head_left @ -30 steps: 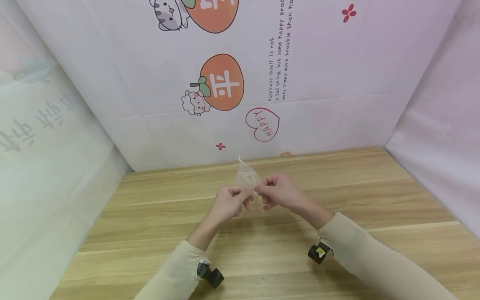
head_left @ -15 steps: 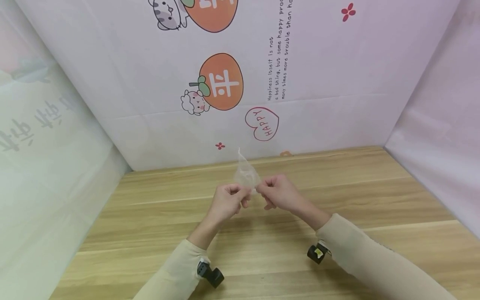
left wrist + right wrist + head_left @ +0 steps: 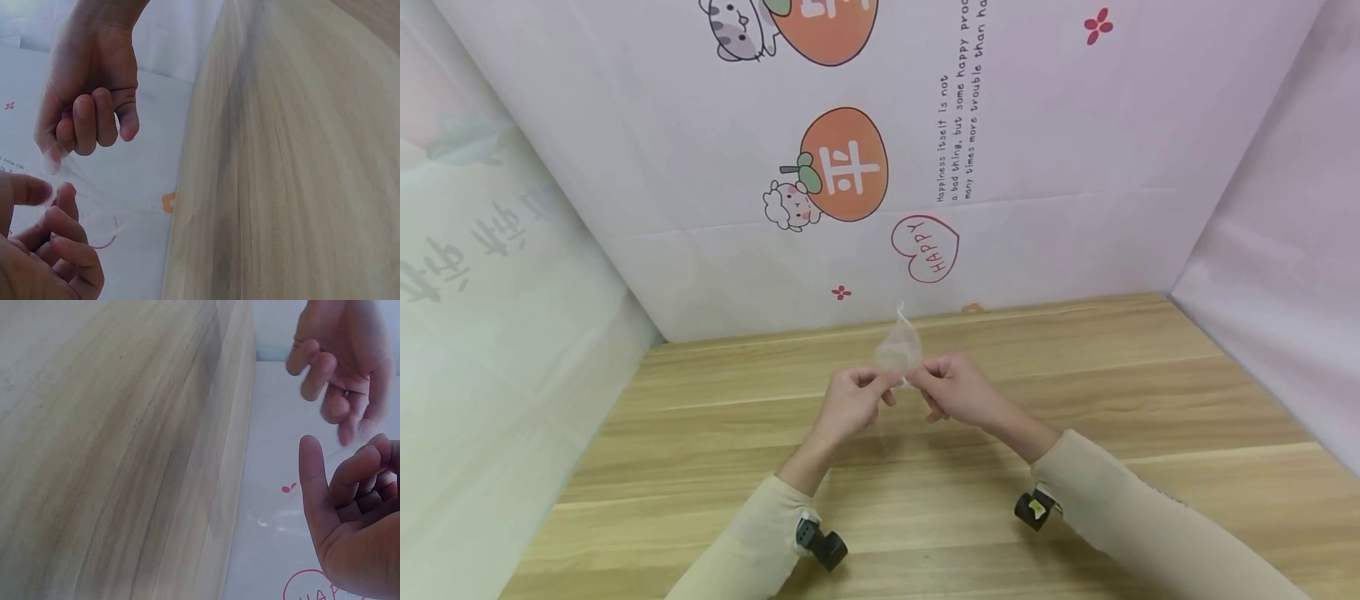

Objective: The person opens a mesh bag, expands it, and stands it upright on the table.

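A small piece of thin, see-through plastic, like a clear bag, rises above the fingertips of both hands in the head view, its top narrowing to a twisted tip. My left hand pinches its lower edge between thumb and forefinger. Close beside it, my right hand pinches the same edge from the other side. In the left wrist view the film is faint against the white cloth. Whether the plastic is open along its edge cannot be made out.
Beneath the hands lies a wood-grain tabletop. A white printed cloth stands at its back edge, with pale cloths at both sides. Each sleeve carries a small black wrist camera.
The twisted tip of the plastic has swung right, and its shape has rounded. Both hands shift only slightly and keep pinching the edge.
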Demonstrator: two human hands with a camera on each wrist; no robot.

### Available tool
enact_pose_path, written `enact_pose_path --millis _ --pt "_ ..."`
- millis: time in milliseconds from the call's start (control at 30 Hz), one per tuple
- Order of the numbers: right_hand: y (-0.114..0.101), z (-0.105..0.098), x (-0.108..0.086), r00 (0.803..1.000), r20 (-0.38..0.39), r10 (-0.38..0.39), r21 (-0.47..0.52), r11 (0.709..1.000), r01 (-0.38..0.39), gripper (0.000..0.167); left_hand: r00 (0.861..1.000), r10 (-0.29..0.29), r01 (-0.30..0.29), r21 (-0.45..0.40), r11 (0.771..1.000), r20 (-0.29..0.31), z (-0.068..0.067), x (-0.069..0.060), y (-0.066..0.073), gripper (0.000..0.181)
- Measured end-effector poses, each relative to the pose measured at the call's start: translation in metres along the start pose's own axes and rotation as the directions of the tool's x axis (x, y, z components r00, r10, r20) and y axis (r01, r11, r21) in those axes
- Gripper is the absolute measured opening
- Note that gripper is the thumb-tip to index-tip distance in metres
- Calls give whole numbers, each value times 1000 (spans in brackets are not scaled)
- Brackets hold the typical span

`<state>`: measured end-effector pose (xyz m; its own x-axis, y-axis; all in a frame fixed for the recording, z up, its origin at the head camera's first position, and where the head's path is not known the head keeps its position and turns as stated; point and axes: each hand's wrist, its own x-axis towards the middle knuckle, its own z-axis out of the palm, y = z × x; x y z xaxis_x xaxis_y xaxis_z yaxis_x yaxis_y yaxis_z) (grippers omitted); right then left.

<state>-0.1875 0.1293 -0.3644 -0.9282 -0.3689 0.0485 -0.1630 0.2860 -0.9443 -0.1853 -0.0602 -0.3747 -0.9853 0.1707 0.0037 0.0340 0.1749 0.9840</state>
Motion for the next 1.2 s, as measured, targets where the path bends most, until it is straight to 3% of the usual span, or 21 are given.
enact_pose_path --millis 267,433,633,833,933,1200 --pt "0 0 -2 994 -58 92 8 996 -92 47 997 31 -31 8 999 -74 0 0 4 22" --pt "0 1 -2 991 -75 108 -1 994 -109 42 991 105 -100 62 993 -88 1 -2 5 23" --pt "-1 -2 1 990 -122 65 -72 995 -74 23 979 186 -177 102 979 -81 1 -4 4 23" --pt "2 -6 1 993 -115 -7 -74 997 -2 23 971 225 -215 109 970 -86 0 -4 1 25" --pt "2 -5 1 993 -115 -28 -82 996 19 27 971 219 -208 116 971 -92 -1 -5 2 27" --pt "5 -3 1 989 -134 -58 -110 993 43 34 986 110 -93 133 987 -129 -4 0 2 37"
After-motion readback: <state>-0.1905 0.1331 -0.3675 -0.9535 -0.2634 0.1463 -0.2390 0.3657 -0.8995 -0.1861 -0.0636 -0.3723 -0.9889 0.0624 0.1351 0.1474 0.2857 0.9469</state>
